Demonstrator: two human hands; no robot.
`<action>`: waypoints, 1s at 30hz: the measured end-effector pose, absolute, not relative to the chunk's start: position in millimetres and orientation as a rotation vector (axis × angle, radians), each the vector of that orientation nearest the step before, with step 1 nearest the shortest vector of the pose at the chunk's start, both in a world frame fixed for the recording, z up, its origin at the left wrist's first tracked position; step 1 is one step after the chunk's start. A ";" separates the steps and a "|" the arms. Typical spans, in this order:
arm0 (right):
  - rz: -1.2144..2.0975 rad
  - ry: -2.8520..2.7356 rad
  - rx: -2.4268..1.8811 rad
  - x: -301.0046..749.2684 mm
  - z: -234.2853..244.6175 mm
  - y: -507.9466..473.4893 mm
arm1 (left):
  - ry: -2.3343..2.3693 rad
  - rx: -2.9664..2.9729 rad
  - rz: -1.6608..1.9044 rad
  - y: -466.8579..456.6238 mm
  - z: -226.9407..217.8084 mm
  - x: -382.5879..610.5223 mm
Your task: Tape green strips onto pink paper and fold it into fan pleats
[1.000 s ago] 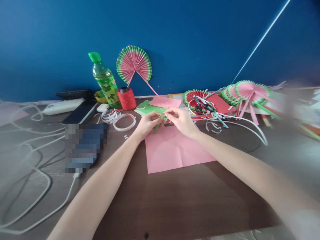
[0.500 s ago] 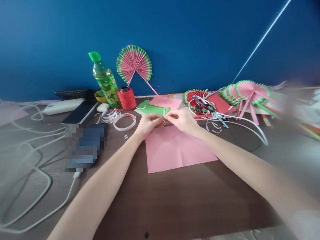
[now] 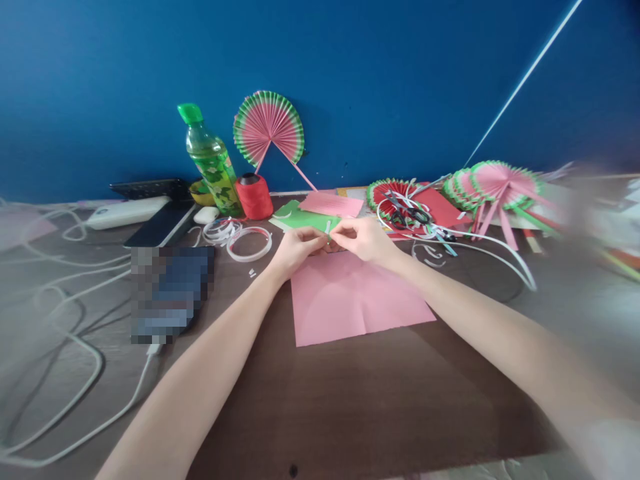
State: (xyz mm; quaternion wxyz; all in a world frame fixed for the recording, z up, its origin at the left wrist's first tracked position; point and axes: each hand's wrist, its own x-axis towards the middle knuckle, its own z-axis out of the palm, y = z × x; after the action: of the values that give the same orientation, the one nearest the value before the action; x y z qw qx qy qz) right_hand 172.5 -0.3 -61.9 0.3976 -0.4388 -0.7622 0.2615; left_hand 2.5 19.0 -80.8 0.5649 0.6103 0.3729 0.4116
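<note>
My left hand and my right hand meet fingertip to fingertip above the far edge of a pink sheet of paper. Both are closed in a pinch. A tiny pale strip shows between the fingertips; it is too small to tell its kind, and the fingers cover part of it. Just beyond the hands lie a green sheet of paper and a pleated pink paper.
To the left are a roll of white tape, a red thread spool, a green bottle and a phone on a cable. A pleated paper fan leans on the wall. Scissors and more fans lie to the right.
The fingertips have shifted very slightly around the pale strip. Everything else stays where it was.
</note>
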 end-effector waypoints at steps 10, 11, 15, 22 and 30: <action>0.767 -1.820 -1.110 172.3 -62.4 1.2 | 0.862 1.349 0.971 17.7 -78.7 3.0; 0.751 -1.803 -1.116 172.6 -62.8 1.8 | 0.860 1.342 0.971 17.6 -78.4 2.9; 0.672 -1.597 -1.148 179.3 -65.5 10.0 | 0.853 1.283 0.984 18.5 -78.1 2.4; 0.496 -1.104 -1.313 211.4 -74.2 38.2 | 0.811 1.183 1.005 21.5 -79.3 2.4; 0.183 -1.223 -1.359 221.3 -83.0 44.1 | 0.747 1.136 0.999 22.8 -79.2 2.1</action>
State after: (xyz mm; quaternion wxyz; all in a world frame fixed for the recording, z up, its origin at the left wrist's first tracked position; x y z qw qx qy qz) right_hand 221.3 44.1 -83.0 0.6069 -0.5878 -0.5290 0.0791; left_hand 2.1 22.8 -79.2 0.6648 0.5032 0.3307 0.4422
